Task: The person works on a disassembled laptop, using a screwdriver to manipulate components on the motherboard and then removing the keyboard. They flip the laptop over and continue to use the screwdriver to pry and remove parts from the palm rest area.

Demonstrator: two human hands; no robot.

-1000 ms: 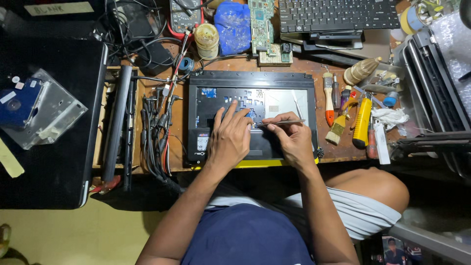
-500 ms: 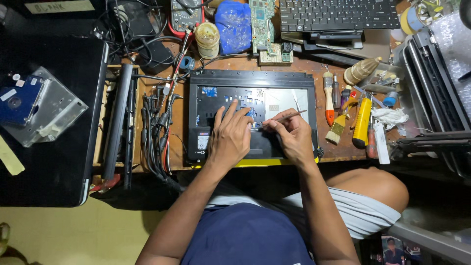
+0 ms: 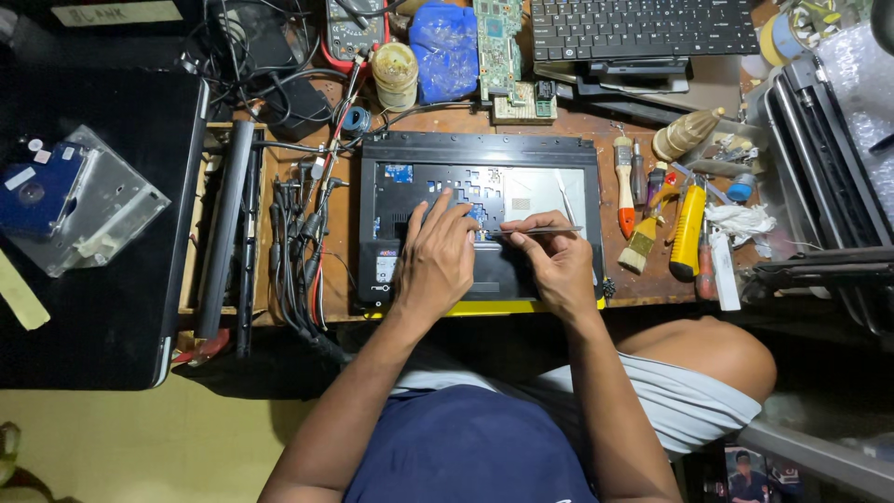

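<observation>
— Where's the laptop base?

— The laptop base (image 3: 480,219) lies flat at the middle of the table (image 3: 345,233), keyboard removed, just in front of the person.

— And the hands?

— The left hand (image 3: 436,263) rests palm down on the base, fingers spread and touching the open deck. The right hand (image 3: 556,264) has its grip pressed together, pinching tweezers (image 3: 540,230) held level, tips pointing left toward the left fingertips.

— What's around it?

— A bundle of cables (image 3: 298,251) to the left, a brush (image 3: 641,247) and a yellow knife (image 3: 688,231) to the right, a green board (image 3: 495,47) and a keyboard (image 3: 643,26) beyond.
</observation>
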